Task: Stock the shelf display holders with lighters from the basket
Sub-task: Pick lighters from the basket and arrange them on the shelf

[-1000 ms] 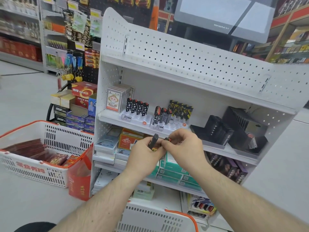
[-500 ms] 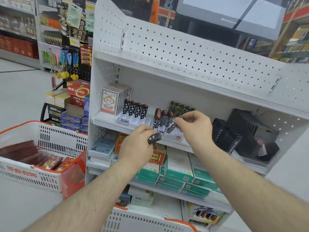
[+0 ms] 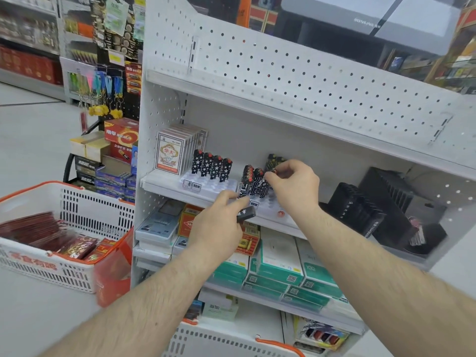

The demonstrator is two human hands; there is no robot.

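Observation:
My right hand (image 3: 293, 186) pinches the red top of a dark patterned lighter (image 3: 265, 186) and sets it into the middle clear display holder (image 3: 270, 204), beside two lighters standing there. My left hand (image 3: 219, 222) hovers just below the shelf edge, closed on a black lighter (image 3: 246, 214) with white characters. A left holder (image 3: 206, 184) carries a row of star-patterned lighters (image 3: 212, 167). Behind my right hand more dark lighters (image 3: 274, 158) stand. The white basket with an orange handle (image 3: 231, 341) sits at the bottom edge, its contents hidden.
A pack stack of playing cards (image 3: 171, 153) stands left of the holders. Black empty display stands (image 3: 360, 210) fill the shelf's right. Boxed goods (image 3: 278, 264) line the lower shelves. A second white basket (image 3: 64, 222) holding red packets sits on the left.
My hands separated: the right hand rose to the middle holder with one lighter and lowered it among the row, while the left hand stayed below the shelf with the black lighter.

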